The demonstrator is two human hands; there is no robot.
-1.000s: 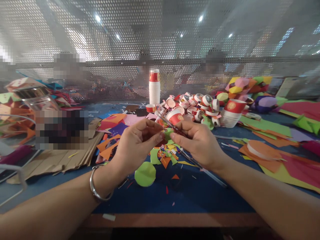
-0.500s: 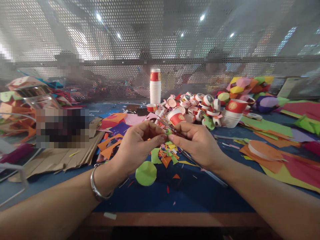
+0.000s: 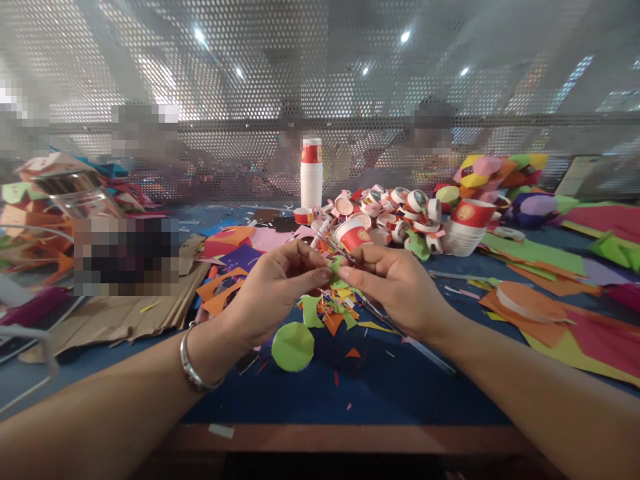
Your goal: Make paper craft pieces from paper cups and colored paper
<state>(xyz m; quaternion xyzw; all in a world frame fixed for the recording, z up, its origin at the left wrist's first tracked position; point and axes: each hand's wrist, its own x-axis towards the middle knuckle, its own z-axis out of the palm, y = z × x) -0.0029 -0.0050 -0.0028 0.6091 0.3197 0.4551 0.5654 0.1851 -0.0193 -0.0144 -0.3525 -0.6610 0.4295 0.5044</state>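
Observation:
My left hand (image 3: 285, 290) is closed in a pinch, thumb against fingers, on a small piece of green paper (image 3: 337, 268). Close beside it, my right hand (image 3: 395, 283) is closed around a thin shiny metal tool (image 3: 334, 245) that slants up to the left; its kind is hard to make out behind the fingers. The thumb tips nearly meet at the green paper. Under the hands lies a heap of colourful paper scraps (image 3: 333, 307). A green paper disc (image 3: 293, 347) rests on the blue table just in front of it.
A tall stack of paper cups (image 3: 311, 177) stands at the back, beside a pile of cut cup pieces (image 3: 385, 213). More cups (image 3: 467, 227) and coloured sheets (image 3: 545, 257) are at right. Brown cardboard (image 3: 125, 320) and a clear jar (image 3: 83, 193) are at left.
The green paper between the thumbs shows a little more, and the thumb tips have moved slightly apart. Otherwise the hands and the table look the same.

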